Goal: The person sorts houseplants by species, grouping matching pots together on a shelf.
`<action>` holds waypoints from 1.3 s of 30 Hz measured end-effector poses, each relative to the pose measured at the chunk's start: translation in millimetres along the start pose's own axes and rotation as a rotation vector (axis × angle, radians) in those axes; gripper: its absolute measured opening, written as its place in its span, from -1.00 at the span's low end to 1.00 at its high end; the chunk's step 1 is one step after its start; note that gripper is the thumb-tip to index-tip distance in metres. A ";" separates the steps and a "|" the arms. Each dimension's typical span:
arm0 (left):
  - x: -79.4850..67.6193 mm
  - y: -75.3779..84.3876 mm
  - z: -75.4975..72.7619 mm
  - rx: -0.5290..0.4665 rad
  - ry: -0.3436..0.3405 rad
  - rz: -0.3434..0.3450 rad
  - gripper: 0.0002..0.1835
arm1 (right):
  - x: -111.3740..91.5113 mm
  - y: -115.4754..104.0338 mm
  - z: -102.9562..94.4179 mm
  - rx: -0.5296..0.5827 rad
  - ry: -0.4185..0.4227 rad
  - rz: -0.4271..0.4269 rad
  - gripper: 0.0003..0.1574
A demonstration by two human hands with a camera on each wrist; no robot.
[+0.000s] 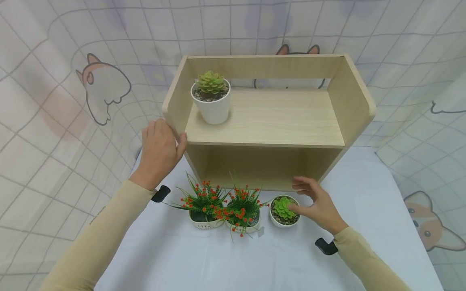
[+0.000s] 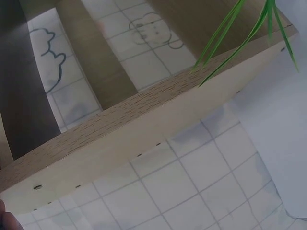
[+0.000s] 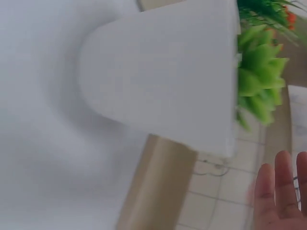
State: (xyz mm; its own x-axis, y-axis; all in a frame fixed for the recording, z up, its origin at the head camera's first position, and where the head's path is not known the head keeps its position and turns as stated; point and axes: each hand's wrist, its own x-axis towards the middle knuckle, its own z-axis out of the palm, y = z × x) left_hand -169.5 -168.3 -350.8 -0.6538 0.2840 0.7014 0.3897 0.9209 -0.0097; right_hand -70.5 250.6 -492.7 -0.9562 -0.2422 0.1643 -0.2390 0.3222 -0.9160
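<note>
In the head view my left hand [image 1: 159, 150] grips the left side panel of a light wooden two-tier shelf [image 1: 284, 117], thumb at its front edge. Only fingertips [image 2: 8, 221] of it show in the left wrist view, against the panel's outer face. My right hand [image 1: 320, 206] is beside a small white pot with a green succulent [image 1: 284, 207], its thumb over the leaves and its fingers extended behind. Close up in the right wrist view are the white pot [image 3: 168, 76] and straight fingers [image 3: 285, 187] apart from it; whether the thumb touches is unclear.
Two white pots of red-flowered plants [image 1: 205, 202] [image 1: 244, 208] stand left of the succulent, before the shelf. Another potted succulent [image 1: 212, 99] sits on the upper tier at left. A white cloth [image 1: 233, 262] covers the table; grid-patterned curtains [image 1: 120, 32] hang around.
</note>
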 end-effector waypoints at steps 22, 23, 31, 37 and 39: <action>-2.6 -1.7 -2.1 0.008 -0.024 0.009 -0.64 | -28.7 55.2 19.1 -0.083 -0.024 0.135 0.19; -2.6 -1.8 -2.0 0.007 -0.023 0.010 -0.64 | -30.1 56.9 20.7 -0.085 -0.028 0.140 0.19; -2.5 -2.1 -0.4 -0.011 -0.016 0.008 -0.65 | -37.3 65.8 32.2 -0.114 -0.010 0.198 0.38; -1.6 -2.2 0.2 -0.006 -0.020 0.006 -0.66 | -40.1 74.9 38.2 -0.123 -0.022 0.250 0.32; -1.5 -2.0 -0.1 -0.005 -0.025 0.006 -0.66 | -41.4 78.5 39.9 -0.122 -0.018 0.263 0.30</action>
State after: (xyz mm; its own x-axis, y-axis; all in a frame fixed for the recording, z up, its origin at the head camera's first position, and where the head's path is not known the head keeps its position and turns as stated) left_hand -169.3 -170.6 -351.7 -0.6677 0.2961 0.6830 0.3965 0.9180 -0.0103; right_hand -43.0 249.4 -585.9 -0.9852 -0.1517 -0.0801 -0.0032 0.4833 -0.8754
